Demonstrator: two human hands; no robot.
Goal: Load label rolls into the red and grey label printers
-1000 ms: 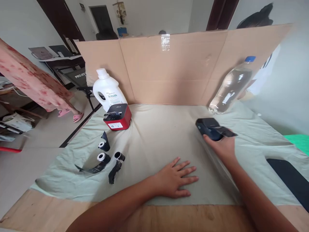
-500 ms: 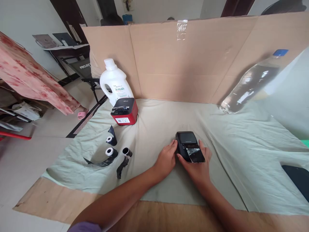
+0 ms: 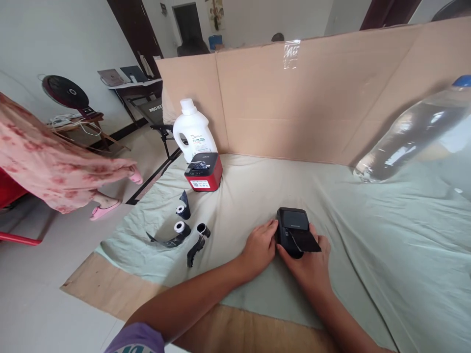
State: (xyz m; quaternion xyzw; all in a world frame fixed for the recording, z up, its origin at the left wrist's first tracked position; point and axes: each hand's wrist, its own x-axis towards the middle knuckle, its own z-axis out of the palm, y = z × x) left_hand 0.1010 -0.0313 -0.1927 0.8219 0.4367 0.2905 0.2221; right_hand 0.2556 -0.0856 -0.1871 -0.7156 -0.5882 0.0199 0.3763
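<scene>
A small black label printer point(image 3: 292, 218) lies on the cloth in front of me, with a dark glossy strip point(image 3: 307, 241) sticking out of its face toward the lower right. Along the printer's left side my left hand point(image 3: 260, 246) presses its closed fingers. My right hand point(image 3: 312, 267) grips it from below and from the right, thumb at the lower left corner and fingers at the right edge. Left of my hands lie rolls of dark tape: an upper roll point(image 3: 186, 208), a middle roll point(image 3: 181, 229) and a lower roll point(image 3: 203, 230), each with a loose tail.
A red and black box-shaped device point(image 3: 206, 171) stands before a white detergent bottle point(image 3: 195, 130). Behind is a cardboard panel point(image 3: 279, 108); a large clear bottle point(image 3: 408, 135) leans against it at the right. A person in a pink floral garment point(image 3: 66, 162) stands at the left.
The view has shifted left, so more of the person and a fan show. Both hands stay on the printer; the protruding strip looks darker and less reflective.
</scene>
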